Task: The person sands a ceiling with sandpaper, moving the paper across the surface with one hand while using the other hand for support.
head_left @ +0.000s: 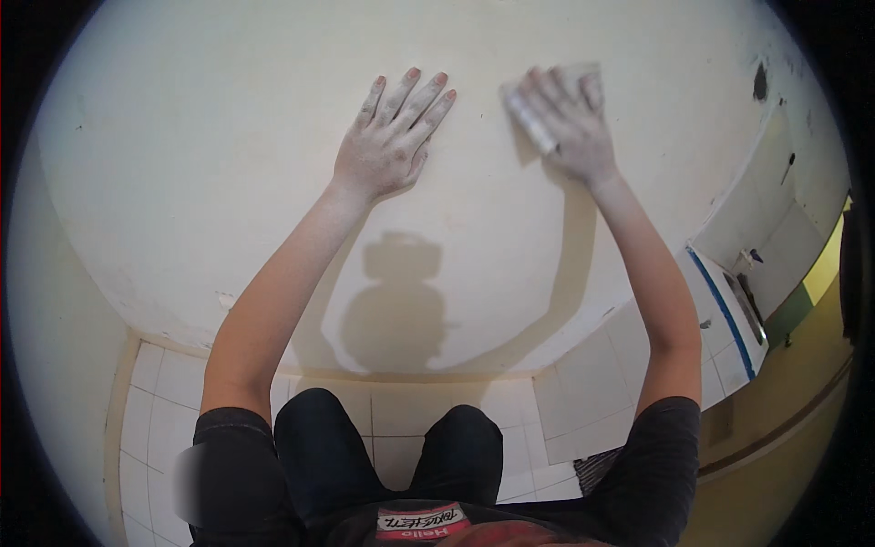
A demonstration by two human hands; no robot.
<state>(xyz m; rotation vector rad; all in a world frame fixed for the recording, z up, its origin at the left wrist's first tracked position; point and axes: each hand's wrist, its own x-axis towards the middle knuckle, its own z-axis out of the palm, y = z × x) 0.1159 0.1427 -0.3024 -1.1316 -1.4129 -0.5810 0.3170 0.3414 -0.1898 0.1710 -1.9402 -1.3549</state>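
A pale, off-white wall (492, 228) fills the view in front of me. My left hand (387, 141) lies flat against it, fingers stretched and slightly apart, holding nothing. To its right, my right hand (574, 128) presses a folded, greyish-white sheet of sandpaper (529, 123) to the wall. That hand and the sheet are smeared by motion; the sheet's edges stick out left of the fingers and above them. White dust coats both hands and wrists.
White floor tiles (396, 408) meet the wall's foot, below my knees. At the right stands a tiled counter with a blue edge (725, 314) and a sink (747, 310). A tap (752, 257) sits above it. The wall has a dark hole (760, 82) at upper right.
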